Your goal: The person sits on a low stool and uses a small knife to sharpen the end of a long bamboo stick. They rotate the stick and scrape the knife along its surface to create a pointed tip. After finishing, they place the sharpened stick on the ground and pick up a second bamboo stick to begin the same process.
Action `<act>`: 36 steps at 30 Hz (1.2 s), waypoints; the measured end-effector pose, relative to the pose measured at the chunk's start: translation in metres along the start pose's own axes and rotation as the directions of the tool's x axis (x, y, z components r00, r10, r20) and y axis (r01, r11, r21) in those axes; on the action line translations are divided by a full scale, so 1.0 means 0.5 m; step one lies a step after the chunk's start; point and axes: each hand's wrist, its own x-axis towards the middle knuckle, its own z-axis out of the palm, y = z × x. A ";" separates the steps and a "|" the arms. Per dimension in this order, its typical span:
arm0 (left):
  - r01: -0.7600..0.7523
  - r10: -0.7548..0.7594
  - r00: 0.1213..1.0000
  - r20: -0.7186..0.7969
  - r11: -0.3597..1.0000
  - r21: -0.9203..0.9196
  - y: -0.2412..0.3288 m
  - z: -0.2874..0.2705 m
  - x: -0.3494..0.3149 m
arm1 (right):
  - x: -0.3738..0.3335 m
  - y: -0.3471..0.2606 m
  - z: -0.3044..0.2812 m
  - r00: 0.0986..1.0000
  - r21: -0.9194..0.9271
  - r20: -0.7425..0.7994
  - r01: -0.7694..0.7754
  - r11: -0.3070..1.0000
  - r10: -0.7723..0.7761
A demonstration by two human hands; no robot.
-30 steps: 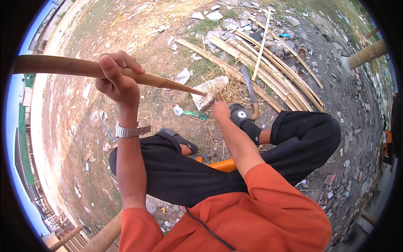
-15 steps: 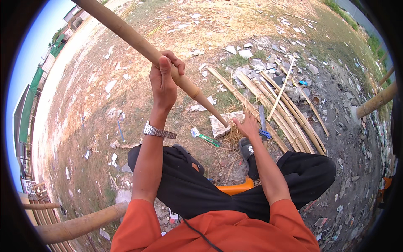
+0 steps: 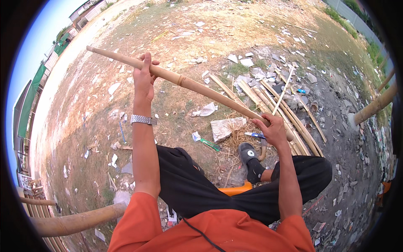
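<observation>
A long bamboo pole point(image 3: 201, 88) slants across the view, its far end up at the left and its other end by my right knee. My left hand point(image 3: 145, 82) is closed around the pole's upper part, thumb on top. My right hand point(image 3: 273, 131) grips it near the lower right end. Under the pole lies a pale, rough block point(image 3: 226, 128). A green utility knife point(image 3: 209, 145) rests on the ground just left of that block. A blue-handled tool point(image 3: 255, 135) and a brown curved handle point(image 3: 262, 150) show beside my right hand, partly hidden.
Split bamboo strips point(image 3: 289, 113) lie in a pile at the right. Broken tile pieces point(image 3: 256, 73) litter the ground beyond. Thick bamboo poles stand at the right point(image 3: 375, 104) and lower left point(image 3: 79, 220). An orange seat edge point(image 3: 236, 189) shows between my legs.
The bamboo pole has swung from steeply slanted, end on the block, to a flatter slant off it. My left hand has shifted left; my right hand has closed on the pole's lower end.
</observation>
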 end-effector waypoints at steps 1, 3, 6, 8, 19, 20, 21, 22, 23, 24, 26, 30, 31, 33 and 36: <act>0.038 -0.040 0.999 0.026 0.997 0.067 0.003 0.000 -0.003 | -0.006 -0.006 -0.007 0.984 -0.074 -0.150 0.081 0.994 -0.091; 0.114 -0.130 0.989 0.066 0.973 0.201 0.017 0.014 -0.026 | -0.010 -0.004 -0.013 0.973 -0.095 -0.202 0.098 0.991 -0.116; 0.106 -0.119 0.986 0.115 0.987 0.121 0.006 -0.001 -0.021 | -0.009 0.001 -0.021 0.965 -0.189 -0.147 0.187 0.964 -0.216; 0.090 -0.096 0.987 0.130 0.995 0.051 0.011 0.004 -0.023 | -0.016 0.007 -0.031 0.989 -0.197 -0.025 0.139 0.970 -0.147; -0.065 0.077 0.988 0.134 0.994 -0.093 0.015 -0.010 -0.009 | -0.030 0.043 -0.058 0.986 -0.075 0.152 -0.064 0.995 0.075; -0.088 0.113 0.976 0.186 0.987 -0.136 0.022 -0.006 -0.011 | -0.028 0.048 -0.054 0.981 -0.043 0.171 -0.090 0.995 0.097; -0.088 0.105 0.976 0.192 0.991 -0.097 0.026 -0.002 -0.013 | -0.029 0.048 -0.052 0.969 -0.022 0.205 -0.136 0.990 0.138; -0.087 0.097 0.976 0.197 0.994 -0.059 0.028 0.003 -0.015 | -0.030 0.048 -0.051 0.954 -0.004 0.240 -0.182 0.983 0.178; -0.086 0.088 0.976 0.201 0.996 -0.021 0.026 0.006 -0.017 | -0.030 0.048 -0.049 0.937 0.012 0.276 -0.228 0.974 0.216; -0.071 0.069 0.978 0.199 0.997 0.003 0.025 0.008 -0.017 | -0.033 0.036 -0.053 0.923 0.001 0.280 -0.274 0.962 0.263; -0.050 0.029 0.979 0.200 0.994 0.100 0.031 0.004 -0.016 | -0.041 0.042 -0.049 0.990 -0.162 0.047 -0.124 0.979 0.134; 0.088 -0.096 0.985 0.141 0.994 0.063 0.032 0.000 -0.021 | -0.026 0.045 -0.036 0.951 -0.310 -0.260 0.080 0.947 -0.166; 0.093 -0.099 0.981 0.165 0.995 0.040 0.023 -0.007 -0.017 | -0.021 0.044 -0.033 0.927 -0.423 -0.273 0.122 0.898 -0.255; 0.100 -0.093 0.971 0.221 0.995 -0.023 0.011 -0.007 -0.009 | -0.033 0.047 -0.034 0.951 -0.346 -0.233 0.114 0.931 -0.203; 0.105 -0.097 0.983 0.157 0.994 -0.037 0.003 -0.014 0.000 | -0.043 0.053 -0.025 0.949 -0.270 -0.222 0.161 0.949 -0.224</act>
